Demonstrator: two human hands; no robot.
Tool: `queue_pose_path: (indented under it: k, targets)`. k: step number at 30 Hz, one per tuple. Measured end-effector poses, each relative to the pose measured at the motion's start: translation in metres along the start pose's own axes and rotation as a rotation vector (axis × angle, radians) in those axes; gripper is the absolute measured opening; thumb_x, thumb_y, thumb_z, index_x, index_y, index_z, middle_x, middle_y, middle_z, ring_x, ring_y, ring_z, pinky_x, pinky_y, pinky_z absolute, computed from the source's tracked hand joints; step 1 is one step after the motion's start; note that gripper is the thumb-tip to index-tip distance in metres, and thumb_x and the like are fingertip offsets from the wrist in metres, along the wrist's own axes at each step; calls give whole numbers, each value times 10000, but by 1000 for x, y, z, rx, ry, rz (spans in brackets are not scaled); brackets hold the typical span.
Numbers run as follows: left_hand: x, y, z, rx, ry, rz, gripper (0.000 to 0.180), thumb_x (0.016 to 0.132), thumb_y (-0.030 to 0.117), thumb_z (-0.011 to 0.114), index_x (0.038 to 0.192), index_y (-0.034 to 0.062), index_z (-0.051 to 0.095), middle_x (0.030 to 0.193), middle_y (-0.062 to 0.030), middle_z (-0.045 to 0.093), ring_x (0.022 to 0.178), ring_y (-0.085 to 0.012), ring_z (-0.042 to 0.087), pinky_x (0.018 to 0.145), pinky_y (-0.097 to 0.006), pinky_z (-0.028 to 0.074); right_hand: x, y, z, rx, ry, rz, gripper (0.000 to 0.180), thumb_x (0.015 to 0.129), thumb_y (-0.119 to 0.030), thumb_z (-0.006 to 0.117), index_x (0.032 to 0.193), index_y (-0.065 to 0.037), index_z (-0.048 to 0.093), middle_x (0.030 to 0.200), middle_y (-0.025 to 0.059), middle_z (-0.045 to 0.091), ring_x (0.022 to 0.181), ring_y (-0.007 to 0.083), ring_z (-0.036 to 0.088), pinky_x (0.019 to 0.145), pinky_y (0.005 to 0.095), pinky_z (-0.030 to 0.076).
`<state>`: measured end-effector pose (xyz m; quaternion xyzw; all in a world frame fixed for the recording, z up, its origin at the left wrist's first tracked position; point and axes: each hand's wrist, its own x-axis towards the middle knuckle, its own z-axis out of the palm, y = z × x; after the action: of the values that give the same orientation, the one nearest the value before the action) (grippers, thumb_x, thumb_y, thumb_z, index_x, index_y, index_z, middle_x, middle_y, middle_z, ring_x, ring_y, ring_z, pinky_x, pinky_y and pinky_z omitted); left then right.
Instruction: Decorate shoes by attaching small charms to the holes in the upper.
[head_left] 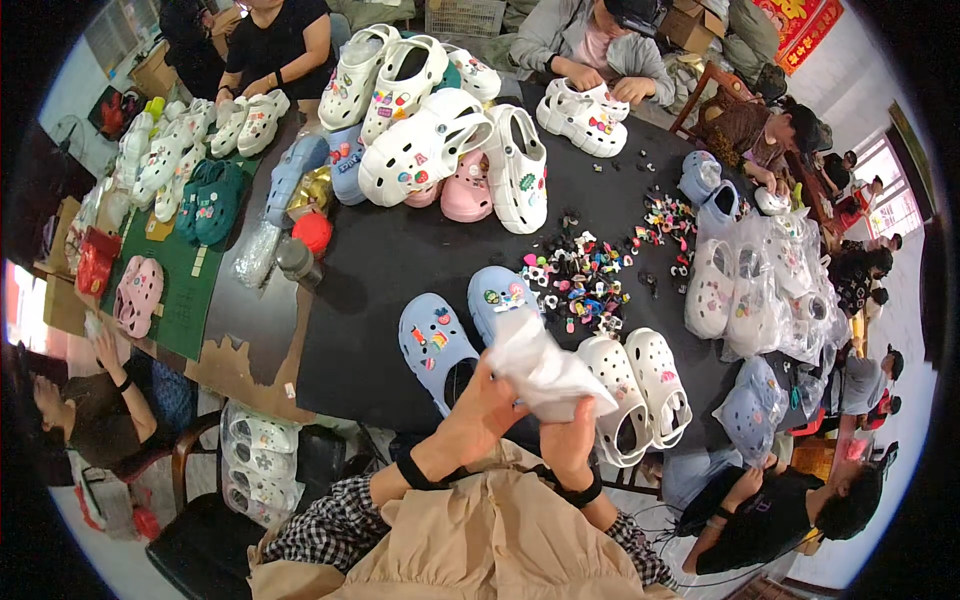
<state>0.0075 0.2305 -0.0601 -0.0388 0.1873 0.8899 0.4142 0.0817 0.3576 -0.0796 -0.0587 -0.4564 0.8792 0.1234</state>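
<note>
A crumpled white piece of thin paper or plastic (545, 368) is held up in front of me between both hands. My left hand (478, 408) grips its left side, fingers partly hidden behind it. Against its lower right edge my right hand (568, 442) closes with the thumb up. Just beyond my left hand lies a light blue clog (437, 345) with colourful charms; a second blue clog (497, 298) is partly covered by the white piece. To the right of my right hand stand two white clogs, one (614, 385) nearer and one (658, 375) farther right.
Loose charms (585, 280) lie heaped on the black table (360, 290). White clogs (425, 150) are piled at the back. Bagged clogs (765, 285) sit at the right, a grey-lidded jar (298, 262) at the left. Several people work around the table, one person (605, 60) opposite me.
</note>
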Motion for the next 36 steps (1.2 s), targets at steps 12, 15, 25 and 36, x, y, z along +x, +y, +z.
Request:
queue_pose_path:
  k: [12,15,25,36]
  targets:
    - [-24,14,-11,105,265,293,681,805,299,431,1415,23,307,1319,-157,487,1255,-303,449,1061,-428,330,10,-2,31,-286,-3,446,521,931,-257,588,1349,-14,395,1191,51,550,1011,104,543,877,266,439]
    - [-32,23,-8,102,95,292,728,785,343,495,1415,28,308,1372,-270,410,1269,-379,424,1081,-469,298,9,7,27,-432,23,62,633,855,-183,684,1355,-13,335,1140,45,532,1049,155,538,918,306,434]
    - [-20,23,-10,334,-71,262,644,853,237,503,1440,92,280,1496,-137,267,1351,-262,316,1109,-420,264,3,-14,17,2,37,502,420,961,-137,497,1353,-53,370,1274,86,513,1148,192,525,978,377,431]
    - [-20,27,-40,1287,8,73,329,915,65,491,1233,29,565,1046,-93,595,908,-188,596,814,-286,473,39,-113,-68,-1521,8,-186,487,746,-11,570,1222,-22,470,905,137,607,840,241,614,745,311,468]
